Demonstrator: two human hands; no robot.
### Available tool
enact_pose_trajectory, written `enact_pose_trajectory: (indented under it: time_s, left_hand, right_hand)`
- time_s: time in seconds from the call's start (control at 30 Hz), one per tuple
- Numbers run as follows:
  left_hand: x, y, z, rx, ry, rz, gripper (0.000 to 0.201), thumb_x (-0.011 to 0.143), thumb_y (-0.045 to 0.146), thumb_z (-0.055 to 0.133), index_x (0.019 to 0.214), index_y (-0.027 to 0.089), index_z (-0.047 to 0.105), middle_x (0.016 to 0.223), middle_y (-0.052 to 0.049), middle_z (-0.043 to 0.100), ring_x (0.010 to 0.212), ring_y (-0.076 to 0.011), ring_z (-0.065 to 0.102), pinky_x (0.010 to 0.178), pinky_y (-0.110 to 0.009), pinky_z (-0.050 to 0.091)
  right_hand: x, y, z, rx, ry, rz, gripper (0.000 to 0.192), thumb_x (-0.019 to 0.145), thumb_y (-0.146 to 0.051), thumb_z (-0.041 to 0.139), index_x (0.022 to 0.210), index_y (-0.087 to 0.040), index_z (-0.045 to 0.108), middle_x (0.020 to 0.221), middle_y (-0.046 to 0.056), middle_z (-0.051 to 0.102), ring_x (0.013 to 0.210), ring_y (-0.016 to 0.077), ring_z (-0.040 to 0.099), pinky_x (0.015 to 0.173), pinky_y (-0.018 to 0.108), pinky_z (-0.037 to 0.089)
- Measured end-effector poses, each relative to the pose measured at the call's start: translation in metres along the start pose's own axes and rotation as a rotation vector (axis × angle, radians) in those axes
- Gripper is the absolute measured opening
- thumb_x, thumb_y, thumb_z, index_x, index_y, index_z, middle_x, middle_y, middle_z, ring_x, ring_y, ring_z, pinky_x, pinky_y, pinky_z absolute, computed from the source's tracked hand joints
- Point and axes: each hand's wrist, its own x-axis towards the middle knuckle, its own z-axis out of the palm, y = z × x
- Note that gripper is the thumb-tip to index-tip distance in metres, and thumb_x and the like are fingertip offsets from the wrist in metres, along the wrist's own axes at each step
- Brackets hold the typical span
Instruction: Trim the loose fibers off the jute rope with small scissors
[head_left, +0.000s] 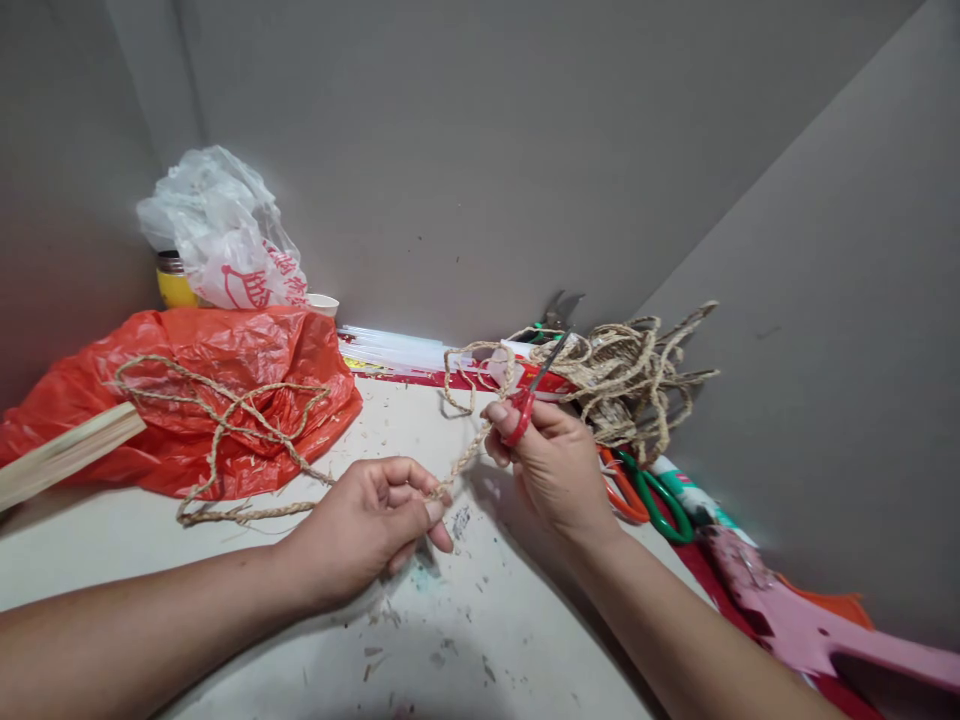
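A braided straw rope (pixel 469 455) runs between my two hands above the white table. My left hand (pixel 375 520) is closed, pinching the braid between thumb and fingers. Red-handled scissors (pixel 521 415) sit in my right hand (pixel 559 465), blades pointing up and away. The same hand's fingertips also grip the braid, and a loop of it rises behind them. To the left, the rest of the rope trails from my left hand over a crumpled red plastic bag (pixel 225 330).
A heap of straw rope (pixel 637 385) lies at the right, by orange-handled (pixel 624 490) and green-handled scissors (pixel 664 505). Nearby are a pink tool (pixel 817 625) and clear sticks (pixel 397 350). A wooden strip (pixel 71 455) juts in left; a white plastic bag (pixel 225 225) stands behind.
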Motion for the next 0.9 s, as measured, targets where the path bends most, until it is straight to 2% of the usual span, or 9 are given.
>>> enact_pose_trajectory:
  time_s: [0.1, 0.2, 0.3, 0.43, 0.57, 0.7, 0.8, 0.9]
  left_hand:
    - [0.002, 0.003, -0.005, -0.084, -0.033, -0.023, 0.026, 0.08, 0.036, 0.057, 0.091, 0.013, 0.062, 0.066, -0.005, 0.066, 0.035, -0.0018, 0.029, 0.037, -0.019, 0.017]
    - [0.003, 0.003, -0.008, -0.121, -0.028, -0.049, 0.032, 0.08, 0.038, 0.057, 0.098, 0.013, 0.065, 0.057, -0.002, 0.062, 0.032, -0.0022, 0.025, 0.035, -0.02, 0.011]
    - [0.004, 0.003, -0.008, -0.127, 0.006, -0.077, 0.03, 0.077, 0.036, 0.062, 0.095, 0.013, 0.066, 0.047, 0.002, 0.056, 0.032, -0.0021, 0.023, 0.035, -0.019, 0.009]
    - [0.005, 0.005, -0.007, -0.105, 0.136, -0.081, 0.021, 0.074, 0.032, 0.065, 0.086, 0.015, 0.066, 0.037, 0.006, 0.045, 0.032, -0.0026, 0.026, 0.036, -0.017, 0.015]
    - [0.009, 0.006, -0.012, -0.027, 0.31, 0.01, 0.02, 0.073, 0.034, 0.066, 0.079, 0.015, 0.065, 0.036, 0.008, 0.039, 0.033, -0.0029, 0.027, 0.037, -0.017, 0.016]
    - [0.013, 0.007, -0.018, 0.017, 0.461, 0.083, 0.023, 0.069, 0.034, 0.069, 0.079, 0.014, 0.064, 0.039, 0.009, 0.038, 0.035, -0.0029, 0.027, 0.037, -0.017, 0.015]
    - [0.014, 0.007, -0.02, -0.005, 0.494, 0.1, 0.023, 0.069, 0.034, 0.069, 0.081, 0.014, 0.064, 0.038, 0.009, 0.036, 0.035, -0.0033, 0.026, 0.037, -0.018, 0.014]
    - [0.015, 0.005, -0.021, -0.017, 0.491, 0.107, 0.023, 0.071, 0.034, 0.067, 0.082, 0.014, 0.063, 0.038, 0.009, 0.036, 0.035, -0.0035, 0.025, 0.037, -0.018, 0.013]
  right_hand:
    - [0.002, 0.001, 0.0, -0.044, 0.008, -0.009, 0.024, 0.067, -0.038, 0.071, 0.062, -0.017, 0.06, 0.049, -0.004, 0.047, 0.046, 0.0084, 0.038, 0.045, 0.024, 0.03]
    - [0.001, 0.002, 0.0, -0.06, -0.005, -0.028, 0.026, 0.069, -0.039, 0.07, 0.06, -0.017, 0.059, 0.049, -0.004, 0.047, 0.047, 0.0088, 0.038, 0.047, 0.024, 0.031]
    - [0.0, 0.002, 0.0, -0.073, -0.009, -0.038, 0.028, 0.069, -0.04, 0.07, 0.057, -0.018, 0.057, 0.048, -0.004, 0.046, 0.047, 0.0091, 0.038, 0.047, 0.024, 0.031]
    - [0.001, -0.002, -0.001, -0.152, -0.072, -0.001, 0.031, 0.07, -0.041, 0.068, 0.055, -0.018, 0.054, 0.046, -0.004, 0.046, 0.046, 0.0092, 0.038, 0.047, 0.024, 0.031]
    - [0.001, -0.005, -0.003, -0.285, -0.186, 0.034, 0.028, 0.073, -0.041, 0.064, 0.059, -0.018, 0.056, 0.046, -0.004, 0.046, 0.046, 0.0098, 0.038, 0.046, 0.024, 0.03]
    - [-0.003, -0.004, -0.003, -0.486, -0.325, -0.095, 0.035, 0.077, -0.039, 0.058, 0.051, -0.019, 0.043, 0.047, -0.005, 0.037, 0.046, 0.0082, 0.032, 0.045, 0.023, 0.026]
    - [-0.005, -0.001, -0.004, -0.752, -0.506, -0.229, 0.034, 0.078, -0.036, 0.054, 0.052, -0.019, 0.041, 0.047, -0.006, 0.036, 0.046, 0.0077, 0.03, 0.045, 0.023, 0.024]
    - [-0.005, 0.0, -0.006, -1.043, -0.578, -0.367, 0.027, 0.075, -0.033, 0.053, 0.055, -0.019, 0.042, 0.048, -0.005, 0.042, 0.046, 0.0082, 0.032, 0.048, 0.024, 0.022]
